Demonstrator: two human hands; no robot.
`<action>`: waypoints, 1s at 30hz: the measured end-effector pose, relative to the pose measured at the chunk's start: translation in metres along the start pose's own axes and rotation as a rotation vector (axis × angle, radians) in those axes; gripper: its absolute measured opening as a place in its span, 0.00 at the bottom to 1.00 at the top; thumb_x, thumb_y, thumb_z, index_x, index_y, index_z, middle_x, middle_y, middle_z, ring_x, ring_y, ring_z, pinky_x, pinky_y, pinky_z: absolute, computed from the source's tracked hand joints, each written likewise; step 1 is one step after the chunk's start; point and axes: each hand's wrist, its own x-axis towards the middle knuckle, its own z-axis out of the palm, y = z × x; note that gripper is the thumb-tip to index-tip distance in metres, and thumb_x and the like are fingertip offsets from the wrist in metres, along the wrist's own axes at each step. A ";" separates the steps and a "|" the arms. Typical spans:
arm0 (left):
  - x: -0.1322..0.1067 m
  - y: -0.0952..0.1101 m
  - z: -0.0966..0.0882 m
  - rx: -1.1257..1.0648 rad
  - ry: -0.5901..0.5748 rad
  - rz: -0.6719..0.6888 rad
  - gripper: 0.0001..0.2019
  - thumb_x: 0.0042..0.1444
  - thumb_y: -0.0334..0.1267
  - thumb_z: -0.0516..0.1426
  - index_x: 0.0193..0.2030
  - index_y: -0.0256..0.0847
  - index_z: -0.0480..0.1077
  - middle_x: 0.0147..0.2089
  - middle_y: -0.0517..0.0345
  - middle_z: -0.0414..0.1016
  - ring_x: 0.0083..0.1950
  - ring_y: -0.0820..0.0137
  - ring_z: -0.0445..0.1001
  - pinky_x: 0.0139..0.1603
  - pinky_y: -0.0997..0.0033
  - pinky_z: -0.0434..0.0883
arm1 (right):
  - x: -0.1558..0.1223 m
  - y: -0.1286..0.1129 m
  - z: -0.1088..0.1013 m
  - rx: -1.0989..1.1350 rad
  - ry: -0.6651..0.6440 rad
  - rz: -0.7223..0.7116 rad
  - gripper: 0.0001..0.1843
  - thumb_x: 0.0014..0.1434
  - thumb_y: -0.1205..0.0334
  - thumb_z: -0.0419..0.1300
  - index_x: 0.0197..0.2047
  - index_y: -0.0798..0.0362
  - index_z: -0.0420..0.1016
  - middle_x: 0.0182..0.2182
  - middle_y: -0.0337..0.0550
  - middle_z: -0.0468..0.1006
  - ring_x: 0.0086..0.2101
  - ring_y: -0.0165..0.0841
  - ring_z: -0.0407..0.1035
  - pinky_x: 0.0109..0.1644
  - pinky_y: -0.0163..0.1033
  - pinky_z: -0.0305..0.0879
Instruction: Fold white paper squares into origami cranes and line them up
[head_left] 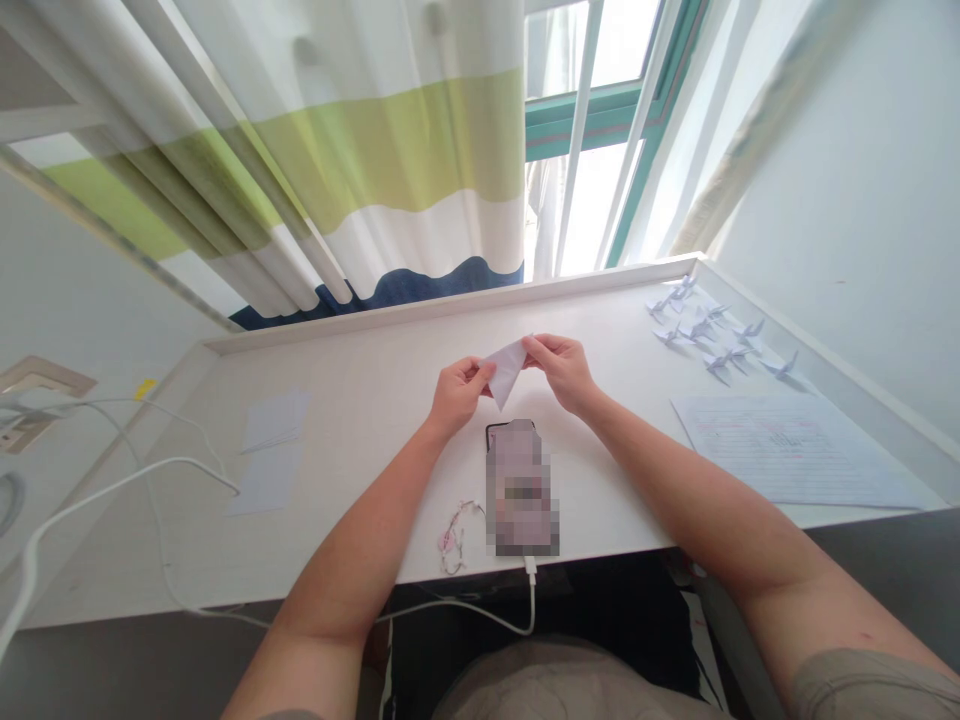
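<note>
Between my two hands a folded sheet of white paper (507, 372) is held up, a triangle with one point hanging down. My left hand (459, 395) pinches its left corner between thumb and fingers. At the upper right corner, my right hand (561, 370) grips the paper the same way. Just below the hands a phone (523, 490) lies on the white desk (375, 400), its screen blurred out. A charging cable (532, 590) runs from its lower end. Beside the phone lies a beaded strap (452, 540) with pink parts.
Several folded paper cranes (705, 325) stand at the back right, with a written sheet (787, 450) in front of them. White paper sheets (271, 450) lie on the left, near loose white cables (120, 490). A raised rim (450, 308) borders the desk below the curtain (390, 140).
</note>
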 end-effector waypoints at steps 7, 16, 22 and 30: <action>-0.001 -0.001 0.000 0.040 0.012 0.046 0.30 0.52 0.68 0.71 0.37 0.38 0.78 0.31 0.54 0.82 0.29 0.66 0.80 0.30 0.67 0.77 | 0.000 -0.001 0.000 0.027 0.021 -0.019 0.27 0.50 0.32 0.78 0.30 0.49 0.84 0.26 0.41 0.81 0.30 0.35 0.75 0.43 0.47 0.79; -0.002 0.002 -0.002 0.062 0.053 0.039 0.30 0.51 0.68 0.72 0.32 0.39 0.77 0.26 0.57 0.78 0.26 0.69 0.76 0.27 0.69 0.73 | -0.001 0.001 0.002 0.084 -0.096 0.085 0.27 0.47 0.34 0.80 0.31 0.50 0.85 0.28 0.41 0.84 0.32 0.34 0.77 0.45 0.45 0.80; -0.001 0.002 -0.001 0.042 0.056 0.040 0.29 0.49 0.65 0.74 0.31 0.38 0.76 0.27 0.57 0.79 0.28 0.70 0.77 0.31 0.70 0.77 | -0.002 0.003 0.003 0.052 -0.085 0.057 0.29 0.47 0.33 0.80 0.30 0.51 0.85 0.29 0.43 0.85 0.31 0.34 0.77 0.44 0.45 0.80; -0.007 0.012 0.003 -0.115 -0.224 -0.194 0.33 0.51 0.64 0.74 0.48 0.33 0.79 0.42 0.45 0.86 0.34 0.64 0.85 0.41 0.62 0.82 | -0.001 0.003 0.003 0.089 0.009 0.010 0.26 0.47 0.35 0.81 0.27 0.50 0.85 0.26 0.40 0.83 0.28 0.32 0.74 0.39 0.43 0.78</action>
